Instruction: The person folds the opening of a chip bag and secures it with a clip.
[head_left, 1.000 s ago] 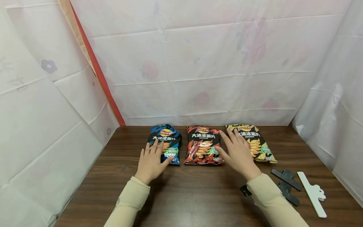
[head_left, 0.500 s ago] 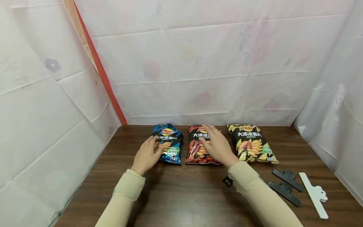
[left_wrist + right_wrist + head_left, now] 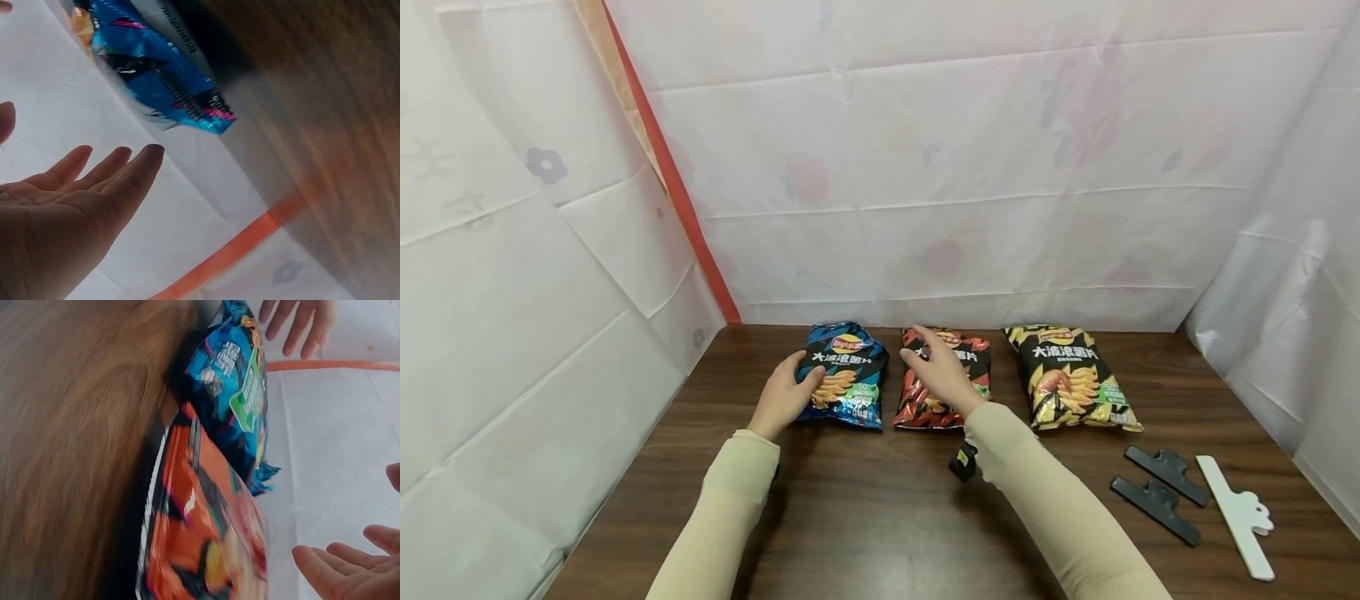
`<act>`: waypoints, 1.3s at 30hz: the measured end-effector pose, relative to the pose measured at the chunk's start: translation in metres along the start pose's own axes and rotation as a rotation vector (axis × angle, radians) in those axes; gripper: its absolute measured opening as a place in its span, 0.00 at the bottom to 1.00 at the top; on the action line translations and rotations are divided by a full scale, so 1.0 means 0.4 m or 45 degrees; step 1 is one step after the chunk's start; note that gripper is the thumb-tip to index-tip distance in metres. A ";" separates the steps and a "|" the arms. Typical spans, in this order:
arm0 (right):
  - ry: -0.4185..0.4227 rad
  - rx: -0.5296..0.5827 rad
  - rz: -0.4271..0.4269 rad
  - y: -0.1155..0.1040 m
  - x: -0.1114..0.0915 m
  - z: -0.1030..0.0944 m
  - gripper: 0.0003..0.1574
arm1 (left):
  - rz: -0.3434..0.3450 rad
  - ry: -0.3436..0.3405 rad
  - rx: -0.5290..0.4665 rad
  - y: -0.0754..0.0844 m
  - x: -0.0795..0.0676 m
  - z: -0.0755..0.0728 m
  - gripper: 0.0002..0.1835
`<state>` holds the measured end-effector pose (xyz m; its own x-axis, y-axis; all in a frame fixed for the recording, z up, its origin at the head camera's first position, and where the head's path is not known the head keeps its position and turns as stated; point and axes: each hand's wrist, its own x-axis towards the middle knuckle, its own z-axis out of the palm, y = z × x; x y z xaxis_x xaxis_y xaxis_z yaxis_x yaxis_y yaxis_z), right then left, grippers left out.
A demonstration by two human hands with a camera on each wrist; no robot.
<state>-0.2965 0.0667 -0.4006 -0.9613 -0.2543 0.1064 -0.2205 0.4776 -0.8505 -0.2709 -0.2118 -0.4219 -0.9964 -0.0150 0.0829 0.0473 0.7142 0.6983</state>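
So there are three chip bags in a row on a dark wood-grain table (image 3: 880,517), and both hands are up at the left two. The left hand (image 3: 784,398) is at the left edge of the blue bag (image 3: 850,379), fingers loosely extended with the thumb spread off to the side, and it's got hold of nothing. From the head view the fingers overlap the bag's edge, but the left wrist view has a gap between the fingertips and the bag, so it looks close rather than touching.

The right hand (image 3: 942,375) is pretty much the same deal: relaxed fingers, thumb apart, nothing in its grip. It's above the red bag (image 3: 921,396) in the middle and covers part of the print. In the right wrist view its fingertips are off to the side of the bag, not wrapped round it.

The yellow bag (image 3: 1071,379) lies to the right of the red one, well away from both hands, front side up and a bit slanted. Nearer the person on the right there are two black clips (image 3: 1156,510) side by side, and a longer white clip (image 3: 1236,515) just beside them. Pale printed sheeting (image 3: 925,167) hangs behind the table, with a red strip (image 3: 673,196) running down the left corner. Both arms are in cream sleeves (image 3: 1060,500)
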 end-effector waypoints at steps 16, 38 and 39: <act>-0.075 0.242 0.203 0.001 0.046 0.106 0.38 | -0.213 -0.118 -0.168 -0.035 0.053 0.004 0.41; -0.056 0.358 0.397 -0.006 0.059 0.200 0.45 | -0.332 -0.158 -0.260 -0.077 0.090 0.018 0.40; -0.055 0.370 0.406 -0.005 0.058 0.200 0.46 | -0.337 -0.169 -0.259 -0.077 0.091 0.018 0.40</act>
<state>-0.3050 -0.0074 -0.4377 -0.9646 -0.1698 -0.2018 0.1484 0.2832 -0.9475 -0.3089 -0.2293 -0.4456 -0.9758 -0.0801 -0.2033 -0.2137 0.5437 0.8116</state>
